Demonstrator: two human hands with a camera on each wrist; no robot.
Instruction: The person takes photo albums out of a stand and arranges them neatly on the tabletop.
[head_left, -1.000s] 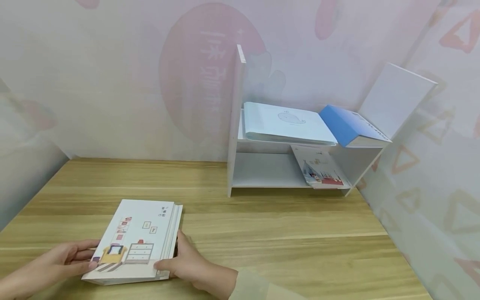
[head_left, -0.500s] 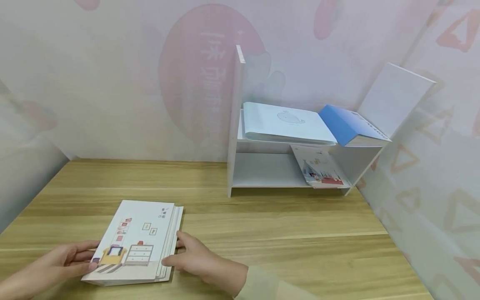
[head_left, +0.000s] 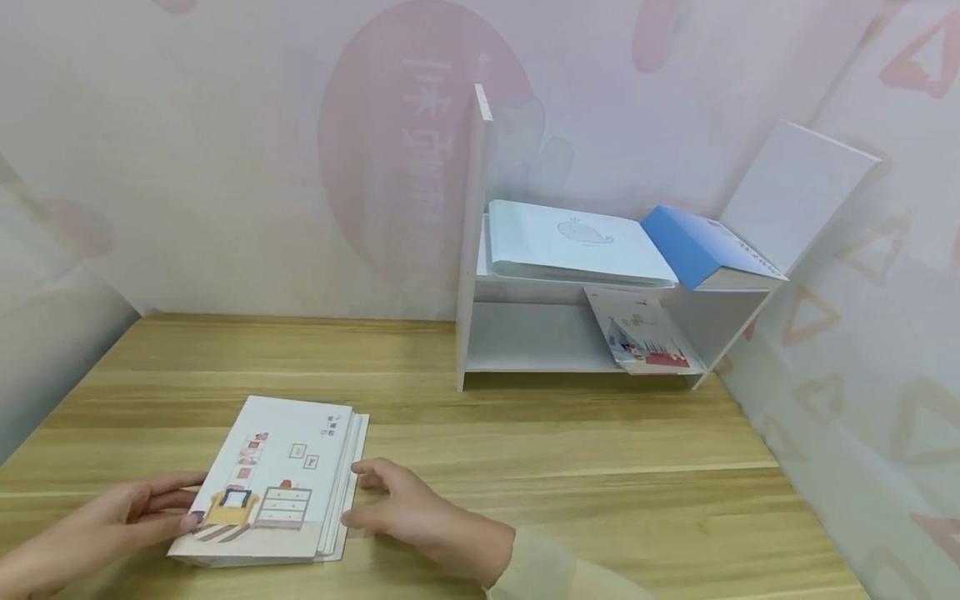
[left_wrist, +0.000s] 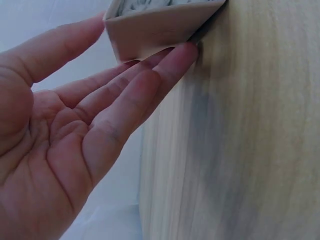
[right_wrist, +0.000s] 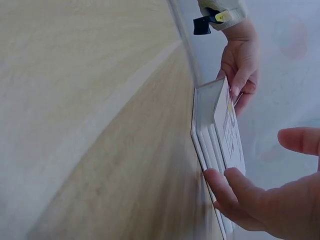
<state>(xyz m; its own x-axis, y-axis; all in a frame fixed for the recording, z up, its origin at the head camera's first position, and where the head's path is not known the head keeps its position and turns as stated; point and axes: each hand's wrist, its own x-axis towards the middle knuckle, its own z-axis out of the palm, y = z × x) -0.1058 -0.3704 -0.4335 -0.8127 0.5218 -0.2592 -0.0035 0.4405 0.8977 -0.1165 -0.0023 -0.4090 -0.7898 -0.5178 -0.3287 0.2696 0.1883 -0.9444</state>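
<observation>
On the table lies a thick white hardcover book (head_left: 270, 467), its cover printed with a yellow armchair and a chest of drawers. My left hand (head_left: 131, 521) pinches its left edge, thumb on the cover. In the left wrist view, the fingers of that left hand (left_wrist: 95, 115) reach to the lower side of the book's spine (left_wrist: 150, 35). My right hand (head_left: 420, 508) is spread beside the opposite edge, thumb off the cover. In the right wrist view, fingertips (right_wrist: 215, 177) of the right hand are at the page edges of the book (right_wrist: 230, 135).
A white shelf (head_left: 467, 250) stands at the back right. On its upper board lie a pale album with a whale (head_left: 585, 237) and a blue book (head_left: 701, 246). An illustrated book (head_left: 637, 333) leans in the lower compartment. Walls border the wooden table (head_left: 570, 467).
My right thumb has come off the cover, and the right hand has shifted right, away from the book's edge. The left hand keeps its hold; the book has barely moved.
</observation>
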